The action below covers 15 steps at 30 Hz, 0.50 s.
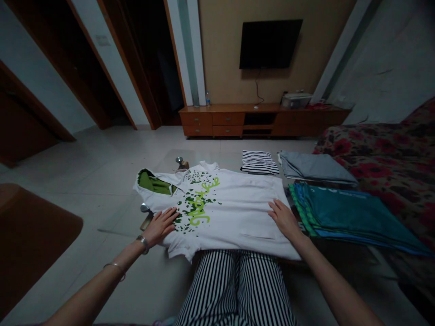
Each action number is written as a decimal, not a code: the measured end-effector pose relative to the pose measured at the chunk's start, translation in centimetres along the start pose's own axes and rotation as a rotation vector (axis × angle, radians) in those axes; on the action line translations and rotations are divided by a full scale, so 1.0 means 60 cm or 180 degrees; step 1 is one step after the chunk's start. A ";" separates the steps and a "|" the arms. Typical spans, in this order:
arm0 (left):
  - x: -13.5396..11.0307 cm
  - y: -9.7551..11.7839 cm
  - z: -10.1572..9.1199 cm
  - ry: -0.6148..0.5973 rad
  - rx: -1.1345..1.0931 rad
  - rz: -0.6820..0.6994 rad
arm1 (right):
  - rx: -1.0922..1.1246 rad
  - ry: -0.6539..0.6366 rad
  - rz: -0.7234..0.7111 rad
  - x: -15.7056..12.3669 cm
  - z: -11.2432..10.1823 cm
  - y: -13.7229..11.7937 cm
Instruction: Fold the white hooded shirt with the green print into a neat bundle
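A white hooded shirt (224, 213) lies spread flat, front up, on a low glass table (170, 158), directly ahead of the person's knees in striped trousers (234, 285). Its green-lined hood (154, 182) points to the left; green lettering runs across the chest.

Left hand (161, 226): flat on the shirt near the shoulder and print, fingers spread, palm down, grasping nothing. Right hand (283, 219): flat on the lower body of the shirt near its right edge, fingers extended, likewise holding nothing. Both hands press rather than grip.

Beyond the shirt sit a folded striped garment (260, 162) and a folded grey garment (314, 166); a stack of teal cloth (343, 210) lies just beside the right hand. A floral sofa (384, 149) stands to the right, and a wooden cabinet (258, 118) with a television (270, 43) above it lines the far wall.

Judgement: the step in hand appears to be smoothing the shirt flat. To do it well, the palms should sweep outward from the middle toward hood and hem with even pressure, so creases leave at the edges. The near hem overhangs the table edge toward the knees; the shirt may slide if pressed unevenly. The sleeve under the left hand looks bunched and wants flattening first
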<state>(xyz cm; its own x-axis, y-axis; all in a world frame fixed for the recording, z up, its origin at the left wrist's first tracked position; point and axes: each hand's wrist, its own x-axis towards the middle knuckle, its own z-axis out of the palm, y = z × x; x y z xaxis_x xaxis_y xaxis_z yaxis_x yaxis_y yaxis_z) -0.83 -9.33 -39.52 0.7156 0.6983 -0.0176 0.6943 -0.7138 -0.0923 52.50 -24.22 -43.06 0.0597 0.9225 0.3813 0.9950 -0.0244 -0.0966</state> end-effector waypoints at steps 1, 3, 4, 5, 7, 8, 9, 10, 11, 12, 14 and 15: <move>-0.012 -0.004 0.000 0.0030 0.0003 0.0046 | 0.0043 0.0000 0.0050 -0.013 -0.010 0.004; -0.045 -0.013 -0.003 0.0207 0.0044 0.0166 | 0.0225 0.0042 0.0060 -0.051 -0.034 0.008; -0.064 -0.018 -0.004 0.0310 0.0081 0.0233 | 0.0338 0.0045 -0.0001 -0.077 -0.045 0.007; -0.083 -0.021 -0.005 0.0402 0.0124 0.0286 | 0.0442 0.0026 -0.0104 -0.107 -0.054 0.006; -0.116 -0.022 -0.002 0.0475 0.0212 0.0378 | 0.0540 -0.0099 -0.0410 -0.168 -0.068 -0.001; -0.126 -0.020 0.001 0.0464 0.0256 0.0420 | 0.0526 -0.0173 -0.0569 -0.196 -0.071 -0.005; -0.132 -0.016 0.005 0.0452 0.0299 0.0450 | 0.0484 -0.0221 -0.0690 -0.219 -0.071 -0.010; -0.132 -0.011 0.010 0.0447 0.0337 0.0450 | 0.0429 -0.0216 -0.0745 -0.238 -0.070 -0.015; -0.128 -0.005 0.015 0.0456 0.0366 0.0437 | 0.0374 -0.0156 -0.0723 -0.251 -0.066 -0.020; -0.121 0.001 0.020 0.0483 0.0379 0.0416 | 0.0324 -0.0062 -0.0644 -0.259 -0.061 -0.025; -0.100 0.011 0.027 0.0585 0.0348 0.0389 | 0.0254 0.0159 -0.0425 -0.266 -0.050 -0.033; -0.091 0.015 0.028 0.0643 0.0312 0.0406 | 0.0231 0.0262 -0.0324 -0.267 -0.045 -0.035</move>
<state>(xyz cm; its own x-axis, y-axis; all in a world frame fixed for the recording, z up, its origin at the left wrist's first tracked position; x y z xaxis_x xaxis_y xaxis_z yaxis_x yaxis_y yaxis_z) -4.22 -13.69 -41.20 0.8046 0.5710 0.1629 0.5936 -0.7799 -0.1983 49.64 -39.96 -46.46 -0.0320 0.8840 0.4664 0.9881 0.0984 -0.1185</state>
